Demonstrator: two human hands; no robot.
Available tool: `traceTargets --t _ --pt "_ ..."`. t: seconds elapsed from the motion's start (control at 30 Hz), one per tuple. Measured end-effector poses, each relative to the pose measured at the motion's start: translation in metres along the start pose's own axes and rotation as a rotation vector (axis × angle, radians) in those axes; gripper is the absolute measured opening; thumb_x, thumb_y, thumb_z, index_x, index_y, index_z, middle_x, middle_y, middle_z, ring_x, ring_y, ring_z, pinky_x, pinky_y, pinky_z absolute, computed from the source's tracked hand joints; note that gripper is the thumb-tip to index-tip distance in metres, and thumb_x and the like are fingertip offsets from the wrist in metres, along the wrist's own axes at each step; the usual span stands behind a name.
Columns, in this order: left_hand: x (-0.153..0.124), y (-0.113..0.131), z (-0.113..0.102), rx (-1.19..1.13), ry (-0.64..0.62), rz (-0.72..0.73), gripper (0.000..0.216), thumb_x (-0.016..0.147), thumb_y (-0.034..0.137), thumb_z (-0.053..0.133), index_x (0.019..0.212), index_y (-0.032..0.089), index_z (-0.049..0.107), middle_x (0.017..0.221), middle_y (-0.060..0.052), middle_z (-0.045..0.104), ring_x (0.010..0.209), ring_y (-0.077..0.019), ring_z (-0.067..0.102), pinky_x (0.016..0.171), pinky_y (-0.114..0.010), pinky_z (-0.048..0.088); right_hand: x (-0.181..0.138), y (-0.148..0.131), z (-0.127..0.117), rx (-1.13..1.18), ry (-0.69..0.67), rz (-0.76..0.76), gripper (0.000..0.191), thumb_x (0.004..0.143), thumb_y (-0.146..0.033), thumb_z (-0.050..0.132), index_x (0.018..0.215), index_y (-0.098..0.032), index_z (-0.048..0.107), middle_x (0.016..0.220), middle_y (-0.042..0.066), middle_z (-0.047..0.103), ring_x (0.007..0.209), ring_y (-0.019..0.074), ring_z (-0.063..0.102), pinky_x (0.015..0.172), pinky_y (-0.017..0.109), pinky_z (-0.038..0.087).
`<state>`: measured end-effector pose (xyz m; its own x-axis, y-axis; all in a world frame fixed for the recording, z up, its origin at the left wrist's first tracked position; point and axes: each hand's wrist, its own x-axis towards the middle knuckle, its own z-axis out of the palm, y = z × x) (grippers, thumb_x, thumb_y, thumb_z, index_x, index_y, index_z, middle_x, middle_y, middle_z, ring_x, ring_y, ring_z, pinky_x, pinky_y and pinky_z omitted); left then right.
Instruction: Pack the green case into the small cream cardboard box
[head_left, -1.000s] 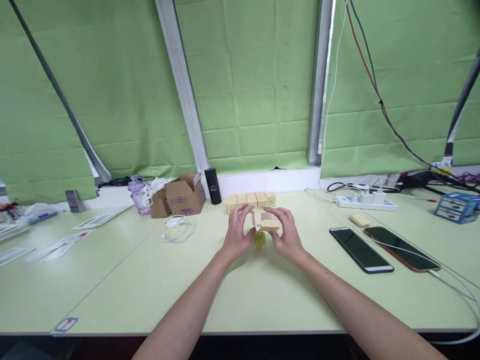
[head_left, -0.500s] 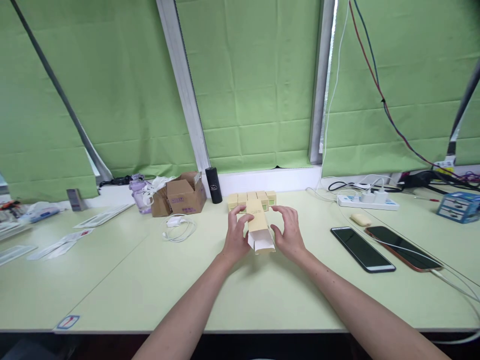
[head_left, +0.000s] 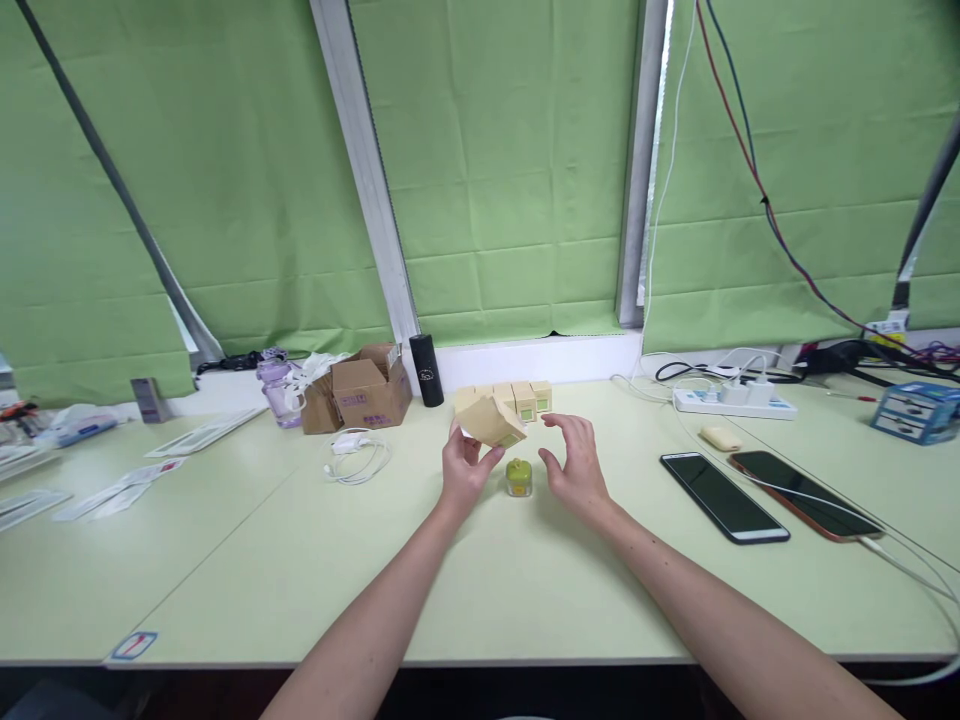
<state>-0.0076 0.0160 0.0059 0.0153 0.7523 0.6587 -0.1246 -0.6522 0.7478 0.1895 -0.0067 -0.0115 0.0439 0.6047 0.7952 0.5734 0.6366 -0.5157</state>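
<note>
My left hand (head_left: 463, 470) is closed on a small tan carton (head_left: 493, 422), holding it tilted above the pale green table (head_left: 225, 560). A little yellow-green jar (head_left: 518, 477) stands on the table between my hands, just below the carton. My right hand (head_left: 576, 466) hovers to the right of the jar with its fingers apart and nothing in it. Behind them, a row of several matching tan cartons (head_left: 525, 398) stands near the window sill.
Two phones (head_left: 723, 496) (head_left: 802, 496) lie to the right, one on a cable, beyond them a power strip (head_left: 731, 402) and a blue box (head_left: 916, 413). Left of centre are a white cable (head_left: 356, 458), an open cardboard box (head_left: 369, 389), a black cylinder (head_left: 425, 370) and a purple bottle (head_left: 274, 390).
My left hand has lifted the carton up and leftwards off the jar, which now stands uncovered. My right hand has let go of the carton and stays beside the jar.
</note>
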Motion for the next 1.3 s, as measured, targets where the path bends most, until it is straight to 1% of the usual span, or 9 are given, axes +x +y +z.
traceTargets --t 0.1,0.3,0.43,0.53,0.67,0.87,1.13,1.23,1.3 --pt "0.001 -0.0009 -0.0004 -0.085 -0.025 -0.074 0.059 0.075 0.045 0.089 0.12 0.017 0.064 0.121 -0.016 0.07 0.12 -0.0317 0.068 0.104 -0.045 0.055 -0.0001 -0.0002 -0.0002 0.004 0.0 -0.004 0.047 0.086 -0.016 0.057 0.132 -0.028 0.054 0.123 0.01 0.063 0.123 0.0344 0.05 0.104 0.056 0.046" --pt "0.0013 -0.0003 0.0001 -0.175 -0.037 -0.153 0.061 0.078 0.045 0.087 0.127 0.016 0.064 0.121 -0.015 0.073 0.112 -0.0304 0.071 0.098 -0.043 0.056 -0.001 -0.0004 0.0009 0.018 0.005 -0.034 0.044 0.088 -0.016 0.056 0.13 -0.026 0.053 0.123 0.01 0.062 0.122 0.0336 0.051 0.104 0.056 0.046" --pt "0.0021 -0.0004 0.0014 -0.185 -0.039 -0.171 0.064 0.079 0.045 0.086 0.131 0.016 0.062 0.126 -0.015 0.07 0.106 -0.0275 0.072 0.092 -0.037 0.056 -0.0015 -0.0016 0.0013 0.045 -0.007 -0.043 0.043 0.089 -0.017 0.056 0.131 -0.026 0.053 0.125 0.01 0.062 0.123 0.0329 0.052 0.105 0.056 0.047" --pt "0.0027 -0.0002 0.0019 -0.17 -0.015 -0.161 0.07 0.079 0.044 0.086 0.137 0.019 0.057 0.13 -0.013 0.064 0.1 -0.0224 0.071 0.088 -0.033 0.056 -0.0016 -0.0031 0.0009 0.076 -0.02 -0.045 0.043 0.09 -0.017 0.056 0.132 -0.028 0.053 0.128 0.01 0.061 0.125 0.0323 0.052 0.106 0.056 0.047" --pt "0.0024 -0.0009 0.0021 -0.134 0.028 -0.177 0.079 0.077 0.044 0.088 0.14 0.023 0.046 0.121 -0.01 0.063 0.095 -0.0196 0.07 0.084 -0.033 0.057 -0.0024 -0.0045 0.0006 0.146 -0.051 -0.051 0.046 0.092 -0.017 0.054 0.136 -0.03 0.051 0.133 0.011 0.058 0.127 0.0315 0.054 0.108 0.056 0.048" --pt "0.0002 -0.0002 0.0032 -0.099 -0.017 -0.204 0.075 0.077 0.044 0.087 0.135 0.026 0.043 0.122 -0.009 0.062 0.103 -0.0221 0.069 0.087 -0.036 0.058 -0.004 -0.0054 0.0009 0.256 -0.112 -0.052 0.048 0.094 -0.018 0.053 0.14 -0.03 0.049 0.138 0.013 0.049 0.114 0.0288 0.062 0.099 0.054 0.055" --pt "-0.0001 0.0011 0.0048 -0.09 -0.043 -0.217 0.071 0.077 0.042 0.086 0.133 0.024 0.046 0.128 -0.013 0.058 0.133 -0.0304 0.053 0.089 -0.037 0.058 -0.0043 -0.0069 0.0007 0.39 -0.179 -0.048 0.051 0.096 -0.017 0.053 0.143 -0.036 0.049 0.149 0.011 0.039 0.124 0.0273 0.059 0.108 0.055 0.054" --pt "-0.0004 0.0032 0.0052 -0.082 -0.049 -0.218 0.07 0.077 0.042 0.085 0.133 0.024 0.047 0.131 -0.013 0.057 0.137 -0.0315 0.049 0.088 -0.036 0.058 -0.0045 -0.0078 0.0001 0.415 -0.194 -0.044 0.049 0.096 -0.015 0.052 0.141 -0.036 0.052 0.15 0.01 0.037 0.134 0.0279 0.053 0.109 0.054 0.054" --pt "-0.0008 0.0047 0.0056 -0.077 -0.055 -0.217 0.07 0.077 0.042 0.085 0.133 0.025 0.047 0.131 -0.013 0.057 0.137 -0.0312 0.05 0.087 -0.035 0.058 -0.0046 -0.0085 -0.0005 0.44 -0.214 -0.016 0.047 0.096 -0.014 0.05 0.138 -0.036 0.055 0.15 0.009 0.037 0.131 0.027 0.056 0.109 0.054 0.054"
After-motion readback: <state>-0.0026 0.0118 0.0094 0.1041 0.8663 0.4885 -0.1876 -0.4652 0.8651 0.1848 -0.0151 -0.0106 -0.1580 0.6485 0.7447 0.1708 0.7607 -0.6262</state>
